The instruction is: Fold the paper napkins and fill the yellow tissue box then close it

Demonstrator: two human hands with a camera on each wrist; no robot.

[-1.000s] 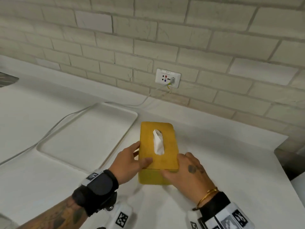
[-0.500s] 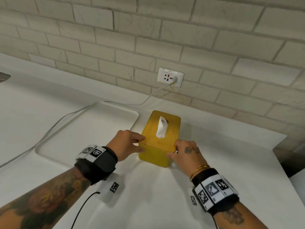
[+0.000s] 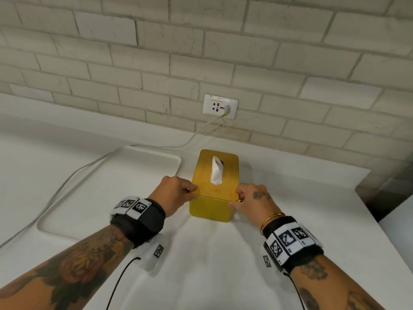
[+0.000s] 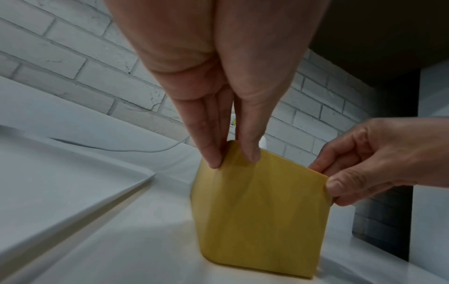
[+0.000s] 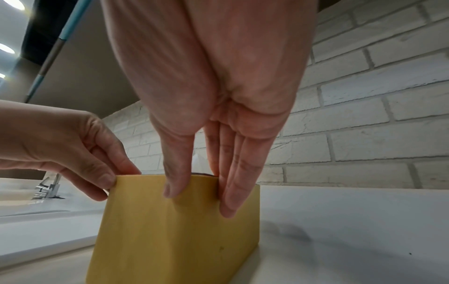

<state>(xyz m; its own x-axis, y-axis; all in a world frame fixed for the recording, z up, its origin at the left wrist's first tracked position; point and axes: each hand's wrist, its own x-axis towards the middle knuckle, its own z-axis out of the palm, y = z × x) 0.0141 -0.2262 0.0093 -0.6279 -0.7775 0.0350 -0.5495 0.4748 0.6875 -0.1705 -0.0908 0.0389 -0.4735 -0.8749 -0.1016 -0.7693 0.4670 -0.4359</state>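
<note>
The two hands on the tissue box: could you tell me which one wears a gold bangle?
The right hand; the left hand has none.

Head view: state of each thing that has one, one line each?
Tissue box: upright on the counter, lid on.
Lid: seated on the box, both hands at its near corners.
Napkin: sticking up through the lid slot.
Left hand: pinches the near left corner.
Right hand: fingers at the near right corner.
Tray: flat beside the box.
Cable: plugged into the wall socket.
</note>
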